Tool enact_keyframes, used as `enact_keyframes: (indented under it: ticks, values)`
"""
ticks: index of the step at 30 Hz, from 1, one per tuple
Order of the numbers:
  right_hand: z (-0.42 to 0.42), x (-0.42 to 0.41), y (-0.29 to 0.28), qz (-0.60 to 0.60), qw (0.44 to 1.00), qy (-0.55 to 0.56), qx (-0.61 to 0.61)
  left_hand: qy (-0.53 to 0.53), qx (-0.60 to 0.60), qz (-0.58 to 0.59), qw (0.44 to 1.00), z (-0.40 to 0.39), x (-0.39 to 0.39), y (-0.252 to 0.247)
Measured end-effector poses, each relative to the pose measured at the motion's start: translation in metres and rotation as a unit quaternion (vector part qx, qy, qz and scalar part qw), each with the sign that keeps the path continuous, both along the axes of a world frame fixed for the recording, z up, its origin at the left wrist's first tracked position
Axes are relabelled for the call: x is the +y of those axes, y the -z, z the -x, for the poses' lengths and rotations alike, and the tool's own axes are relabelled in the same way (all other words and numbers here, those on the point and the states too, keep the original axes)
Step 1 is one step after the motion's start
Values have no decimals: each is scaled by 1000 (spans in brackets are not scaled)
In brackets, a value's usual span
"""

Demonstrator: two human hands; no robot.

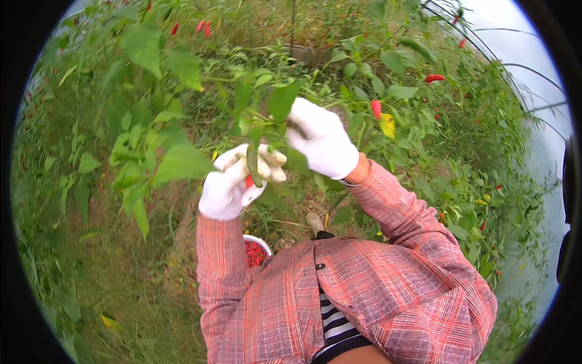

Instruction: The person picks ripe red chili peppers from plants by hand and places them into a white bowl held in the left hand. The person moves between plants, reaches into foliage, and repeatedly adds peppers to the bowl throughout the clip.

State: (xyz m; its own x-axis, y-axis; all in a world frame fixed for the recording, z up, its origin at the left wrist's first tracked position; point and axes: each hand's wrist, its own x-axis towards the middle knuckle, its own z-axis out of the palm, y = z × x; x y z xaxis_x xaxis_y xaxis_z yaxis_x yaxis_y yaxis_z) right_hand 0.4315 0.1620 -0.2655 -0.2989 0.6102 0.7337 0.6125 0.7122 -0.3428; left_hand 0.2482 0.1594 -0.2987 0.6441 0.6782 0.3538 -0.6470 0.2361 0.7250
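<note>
My left hand (229, 186), in a white glove with soiled fingers, is curled around a red chili pepper (249, 181). Only a small part of that pepper shows. In front of the same fingers hangs a long green chili pepper (253, 164), its upper end among the leaves. My right hand (322, 140), also in a white glove, is bent at a leafy branch of a chili plant (259, 119). A broad leaf (283, 101) covers part of its fingertips, so its grip is not clear.
A white-rimmed container (265, 245) of red chilies stands low by my left forearm. Chili plants rise on both sides, with a red chili (434, 78) at right. Curved hoops (491, 50) carry plastic sheeting at far right. A shoe (314, 222) shows below my hands.
</note>
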Motion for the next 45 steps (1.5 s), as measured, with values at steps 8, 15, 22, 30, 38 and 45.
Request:
enact_keyframes:
  ticks: [8, 15, 22, 30, 38, 45]
  values:
    - [8, 32, 9, -3, 998, 59, -4, -113, 174, -48, 977, -42, -34, -41]
    - [19, 35, 36, -67, 993, -25, -89, -425, 387, -448, 685, -81, 14, -76]
    - [27, 20, 73, 94, 988, -41, -114, -351, 515, -527, 578, -113, 44, -41]
    - [-24, -71, 42, 91, 989, -120, 0, -320, 539, -344, 699, -76, 55, -35]
    - [-84, -17, 13, 8, 993, 112, 33, -336, 448, -425, 711, -81, 57, -8]
    - [-84, 3, 14, -34, 994, 62, -82, -323, 499, -401, 697, -88, 47, -23]
